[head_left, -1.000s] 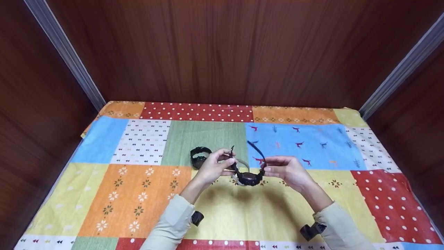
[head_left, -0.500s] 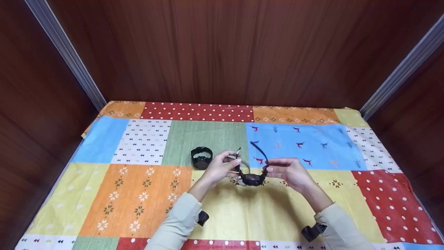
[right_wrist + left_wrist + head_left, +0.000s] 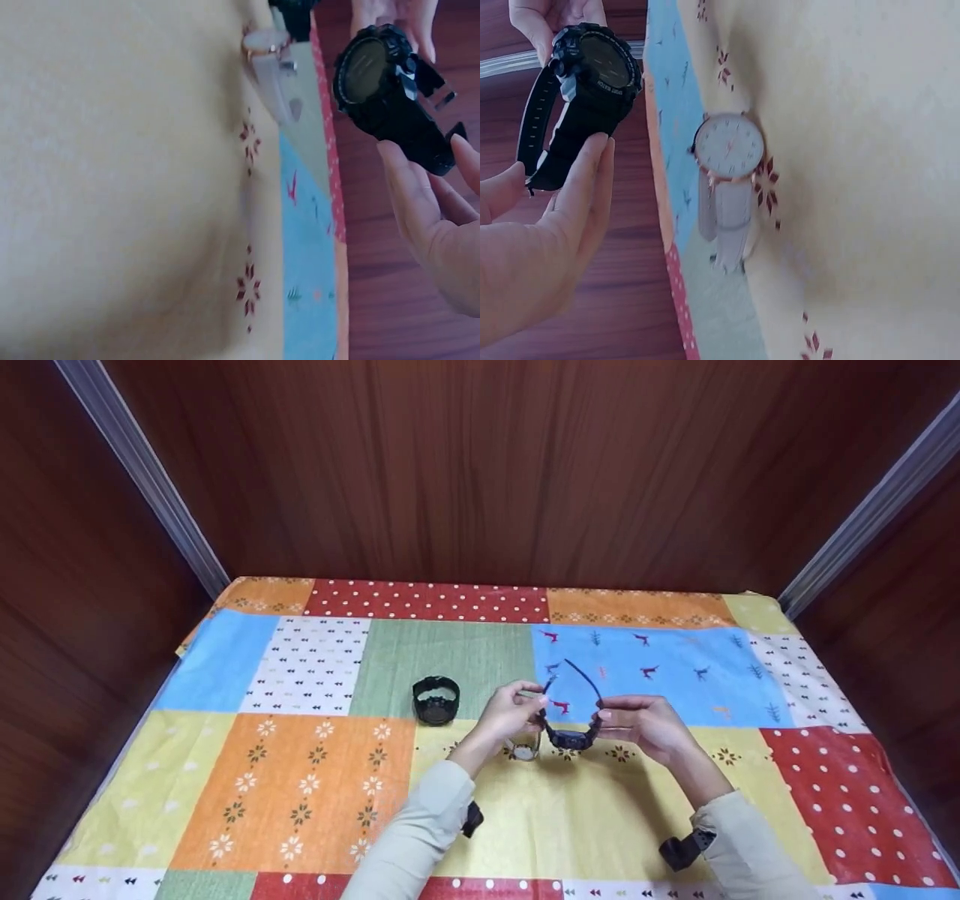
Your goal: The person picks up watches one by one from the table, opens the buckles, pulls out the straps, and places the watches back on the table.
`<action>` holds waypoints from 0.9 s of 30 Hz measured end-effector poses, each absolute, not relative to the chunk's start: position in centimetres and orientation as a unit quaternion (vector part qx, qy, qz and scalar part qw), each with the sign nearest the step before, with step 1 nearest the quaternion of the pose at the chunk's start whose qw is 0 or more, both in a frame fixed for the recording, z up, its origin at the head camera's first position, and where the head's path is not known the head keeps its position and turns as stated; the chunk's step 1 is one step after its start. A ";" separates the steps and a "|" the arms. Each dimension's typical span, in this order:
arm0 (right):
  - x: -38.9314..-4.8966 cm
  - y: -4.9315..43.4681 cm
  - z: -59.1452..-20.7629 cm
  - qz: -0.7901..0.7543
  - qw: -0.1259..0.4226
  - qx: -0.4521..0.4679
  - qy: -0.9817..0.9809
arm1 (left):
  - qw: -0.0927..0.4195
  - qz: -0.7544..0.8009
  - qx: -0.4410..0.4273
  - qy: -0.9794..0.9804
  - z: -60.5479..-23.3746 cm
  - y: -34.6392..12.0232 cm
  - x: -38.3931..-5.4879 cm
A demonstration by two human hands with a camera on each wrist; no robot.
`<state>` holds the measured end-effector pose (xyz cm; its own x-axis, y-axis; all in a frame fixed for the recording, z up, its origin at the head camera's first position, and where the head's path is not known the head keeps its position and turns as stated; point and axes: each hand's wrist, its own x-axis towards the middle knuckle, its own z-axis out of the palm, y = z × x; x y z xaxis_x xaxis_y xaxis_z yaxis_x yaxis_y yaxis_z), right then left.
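Both hands hold a black sport watch [image 3: 571,739] in the air over the cloth, its strap undone and its two ends pointing up and away. My left hand [image 3: 510,712] pinches the left strap part between thumb and fingers. On the other side, my right hand [image 3: 645,727] pinches the longer strap part. The round dark dial [image 3: 607,64] shows in the left wrist view. Just below the left hand, a watch with a white dial [image 3: 729,146] and pale grey strap lies on the cloth, partly hidden by that hand in the head view.
A second black watch [image 3: 436,701], its strap forming a loop, rests on the green patch left of my hands. The patchwork tablecloth [image 3: 315,795] covers the table. Brown wood panels [image 3: 480,472] stand behind it and at both sides.
Both hands have shifted right with the black watch, the left hand more than the right. The white-dial watch's face now shows more, and the left hand is farther from the second black watch.
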<state>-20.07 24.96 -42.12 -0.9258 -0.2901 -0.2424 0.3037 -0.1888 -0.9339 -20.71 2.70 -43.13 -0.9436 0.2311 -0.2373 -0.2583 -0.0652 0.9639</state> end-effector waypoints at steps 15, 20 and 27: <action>-20.6 27.5 -43.5 -0.753 0.192 0.058 0.627 | 0.164 0.699 -0.036 0.695 -44.8 6.4 -21.1; -20.8 28.0 -44.0 -0.743 0.201 0.065 0.635 | 0.172 0.696 -0.028 0.697 -45.4 7.0 -21.1; -21.1 28.4 -44.9 -0.729 0.208 0.069 0.649 | 0.189 0.688 -0.014 0.701 -46.0 7.5 -21.0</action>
